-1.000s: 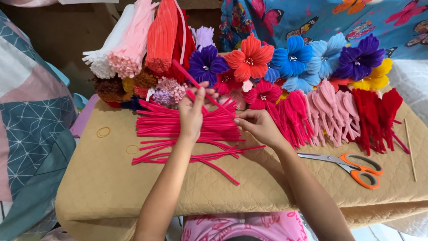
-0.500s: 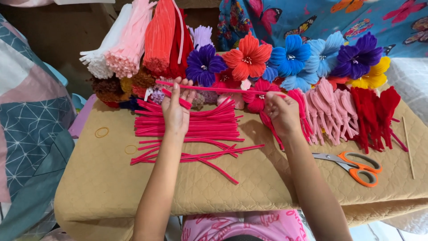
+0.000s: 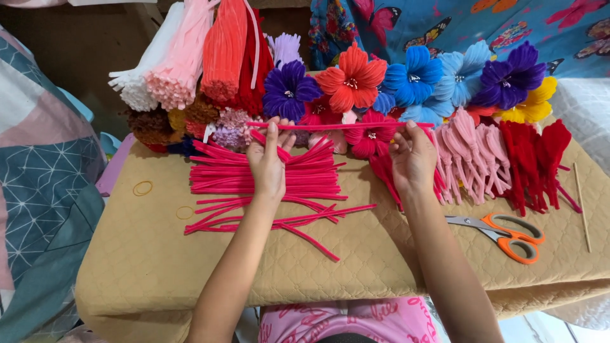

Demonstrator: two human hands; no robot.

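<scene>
Two hands apart, left hand [image 3: 268, 162] and right hand [image 3: 413, 154] each pinching an end of one pink pipe cleaner [image 3: 337, 126], stretched level above the pink pile [image 3: 267, 184] on the tan quilted pad [image 3: 356, 267]; orange scissors [image 3: 502, 235] rightward; finished flowers [image 3: 413, 79] beyond.

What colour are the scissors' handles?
Orange, on the scissors in the head view.

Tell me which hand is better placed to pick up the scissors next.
Right, probably. The right hand pinches one end of the pink pipe cleaner nearer the orange-handled scissors; the left hand holds the far end, over the pink pile.
</scene>
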